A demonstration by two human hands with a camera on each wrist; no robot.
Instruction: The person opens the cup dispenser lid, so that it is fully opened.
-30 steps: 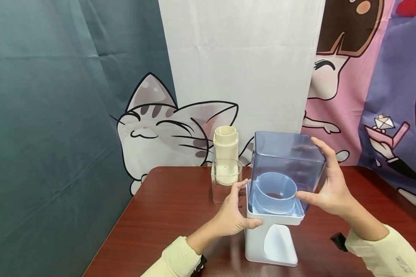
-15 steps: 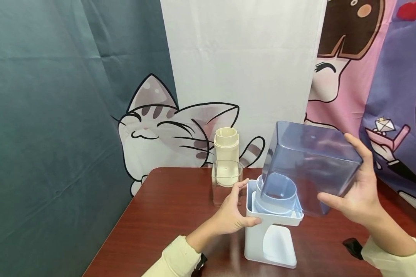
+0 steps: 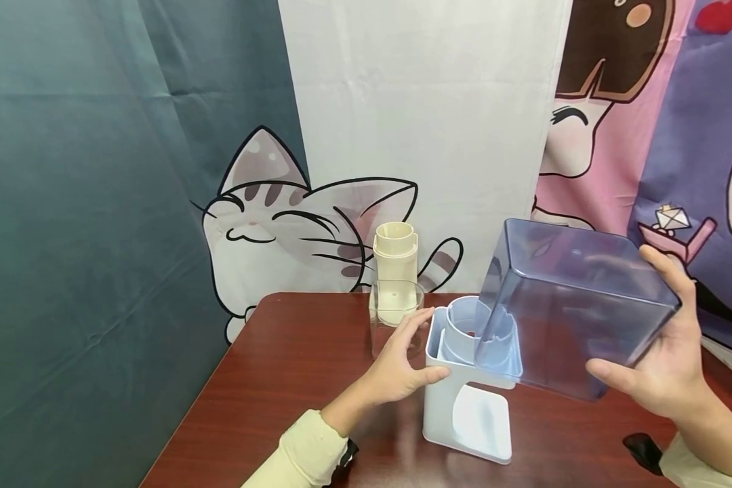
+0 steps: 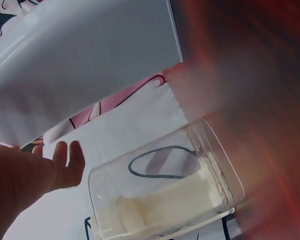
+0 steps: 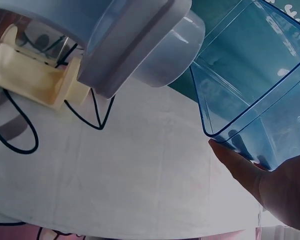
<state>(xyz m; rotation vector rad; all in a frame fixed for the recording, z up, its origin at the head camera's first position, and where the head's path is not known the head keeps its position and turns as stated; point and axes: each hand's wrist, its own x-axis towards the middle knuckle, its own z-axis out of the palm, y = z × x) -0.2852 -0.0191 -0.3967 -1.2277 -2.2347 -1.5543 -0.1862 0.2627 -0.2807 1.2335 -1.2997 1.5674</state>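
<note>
A white dispenser base (image 3: 439, 405) stands upright on the table, with a round collar (image 3: 461, 337) inside its upper tray and a scooped foot below. My left hand (image 3: 396, 369) grips the left side of that tray, thumb at the front and fingers toward the back. In the left wrist view the base's pale wall (image 4: 90, 60) rises above the fingers. Beside the base, my right hand (image 3: 674, 366) holds a clear blue square container (image 3: 579, 312) by its right side, tilted in the air. Its near left corner overlaps the collar in the head view; the right wrist view shows its open rim (image 5: 240, 117) apart from the base.
Behind the base stands a cream dispenser (image 3: 396, 268) with a clear box (image 3: 381, 339) at its front. The dark red table (image 3: 293, 379) extends to the left. A printed curtain (image 3: 439, 122) hangs behind the table's back edge.
The blue container has come off the base's tray, shifting right and tilting in my right hand. My left hand stays on the base, which has moved slightly left in view.
</note>
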